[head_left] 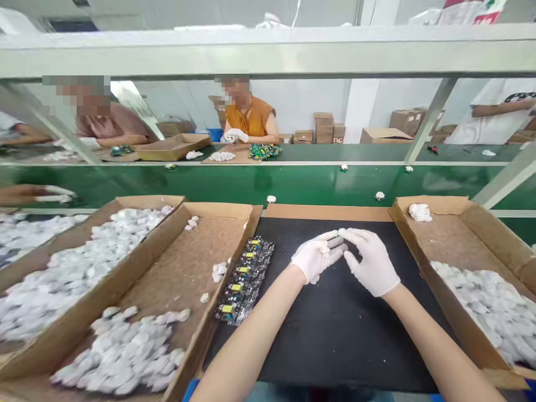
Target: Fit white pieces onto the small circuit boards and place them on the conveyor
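My left hand, in a white glove, is raised over the black mat with its fingers curled. A small white piece seems to lie in it, though white on white makes its shape hard to read. My right hand, gloved too, meets the left at the fingertips. Its thumb stands apart from its fingers and nothing shows between them. Left of my hands lies a block of circuit boards with yellow components, on the mat beside a cardboard tray.
Cardboard trays with white pieces flank the mat: one at left, another farther left, one at right. Beyond runs a green conveyor carrying small white-topped parts. Across it, people sit near green boards. A metal frame spans overhead.
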{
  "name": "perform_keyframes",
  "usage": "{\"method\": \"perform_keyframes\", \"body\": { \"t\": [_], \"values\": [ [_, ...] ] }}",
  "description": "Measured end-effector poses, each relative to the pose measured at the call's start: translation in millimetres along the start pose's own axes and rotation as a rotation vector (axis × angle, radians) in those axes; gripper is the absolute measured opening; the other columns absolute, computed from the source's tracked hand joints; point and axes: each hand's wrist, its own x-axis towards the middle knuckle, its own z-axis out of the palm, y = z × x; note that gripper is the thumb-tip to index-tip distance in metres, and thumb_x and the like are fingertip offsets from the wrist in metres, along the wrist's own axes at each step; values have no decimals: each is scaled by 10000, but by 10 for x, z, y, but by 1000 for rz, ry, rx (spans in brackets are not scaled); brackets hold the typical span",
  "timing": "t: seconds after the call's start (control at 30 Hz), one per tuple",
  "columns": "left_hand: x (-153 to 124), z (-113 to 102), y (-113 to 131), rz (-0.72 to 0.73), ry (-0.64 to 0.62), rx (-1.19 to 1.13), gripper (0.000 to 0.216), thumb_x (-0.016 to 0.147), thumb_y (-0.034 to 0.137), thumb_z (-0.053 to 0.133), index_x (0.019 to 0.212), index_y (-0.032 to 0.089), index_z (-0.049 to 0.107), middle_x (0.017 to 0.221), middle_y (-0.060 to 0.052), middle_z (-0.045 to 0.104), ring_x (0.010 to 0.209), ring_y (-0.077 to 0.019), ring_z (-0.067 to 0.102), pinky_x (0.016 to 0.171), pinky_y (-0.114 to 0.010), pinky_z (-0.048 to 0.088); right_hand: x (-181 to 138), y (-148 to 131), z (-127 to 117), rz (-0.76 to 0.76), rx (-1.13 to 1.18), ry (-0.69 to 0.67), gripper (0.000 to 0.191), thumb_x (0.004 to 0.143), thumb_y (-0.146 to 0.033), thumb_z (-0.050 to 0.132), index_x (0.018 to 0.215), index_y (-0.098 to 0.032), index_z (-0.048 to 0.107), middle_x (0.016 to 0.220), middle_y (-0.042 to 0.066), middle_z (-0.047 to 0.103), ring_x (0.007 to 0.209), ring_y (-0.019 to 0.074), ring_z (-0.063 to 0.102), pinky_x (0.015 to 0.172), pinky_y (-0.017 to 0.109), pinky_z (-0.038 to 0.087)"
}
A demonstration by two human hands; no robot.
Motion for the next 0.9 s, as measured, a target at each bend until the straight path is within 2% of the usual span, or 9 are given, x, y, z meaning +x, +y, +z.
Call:
{"method": "perform_keyframes", "body": {
  "t": [0.13, 0.23, 0.4, 0.53, 0.63, 0.73, 0.8, 0.83, 0.9],
  "values": [
    [6, 27, -90, 76, -23, 20, 478, 625, 10, 505, 1087, 82, 601, 777, -47, 680, 797, -147, 645, 915, -304, 420, -26, -37, 109, -53, -39, -148, 301, 769, -191, 604, 1069, -210, 628, 1036, 78, 672, 974, 258, 572, 839, 400, 418],
    [-23, 52, -124, 22, -56, 22, 391, 770, 225, 548, 1126, 71, 599, 703, -49, 657, 821, -184, 641, 909, -328, 432, -31, -49, 122, -23, -117, -197, 277, 777, -219, 601, 1051, -198, 634, 892, 75, 686, 827, 234, 591, 754, 356, 399],
    [-75, 127, -78, -110, -95, 57, 605, 803, 559, 459, 1219, 127, 537, 1094, -127, 641, 1127, -275, 546, 952, -394, 422, -48, -67, 159, -98, -198, -185, 357, 819, -248, 528, 1163, -171, 585, 783, 68, 653, 730, 227, 577, 713, 356, 334],
    [-123, 276, 15, 34, 1, 328, 606, 812, 608, 393, 1234, 190, 520, 1262, -113, 558, 1216, -281, 485, 972, -451, 410, -58, -78, 205, -29, -77, -96, 292, 858, -256, 437, 1057, -156, 625, 792, 64, 663, 698, 208, 588, 748, 373, 327],
    [-344, 399, 88, 235, 177, 624, 465, 860, 522, 381, 1210, 258, 538, 1264, -71, 562, 1233, -255, 474, 982, -459, 403, -39, -78, 166, 102, 43, -68, 309, 880, -231, 351, 970, -174, 641, 822, 51, 687, 704, 192, 595, 769, 367, 353],
    [-781, 398, 97, 424, 360, 842, 389, 861, 414, 458, 1214, 268, 534, 1344, -43, 497, 1283, -226, 412, 1086, -430, 288, -7, -52, 83, 220, 37, -180, 309, 874, -196, 347, 923, -196, 652, 904, 42, 698, 767, 191, 591, 764, 339, 391],
    [-1096, 286, 49, 601, 696, 1368, 386, 856, 358, 473, 1217, 238, 536, 1330, -61, 508, 1283, -237, 403, 1101, -439, 270, 2, -16, 38, 286, -60, -400, 280, 853, -200, 402, 922, -222, 672, 878, 49, 692, 854, 219, 581, 726, 324, 408],
    [-1230, 204, 15, 614, 899, 1613, 410, 836, 349, 502, 1218, 207, 540, 1339, -95, 494, 1288, -280, 385, 1094, -478, 265, 0, 7, 24, 316, -116, -520, 265, 835, -205, 439, 934, -238, 682, 858, 57, 683, 914, 242, 569, 700, 320, 412],
    [-1418, 21, -57, 503, 1234, 1930, 450, 830, 330, 505, 1234, 131, 526, 1337, -171, 476, 1263, -350, 392, 1038, -538, 310, -12, 56, 10, 356, -189, -691, 257, 800, -227, 508, 975, -275, 690, 866, 71, 661, 1024, 284, 532, 661, 316, 417]
  ]
}}
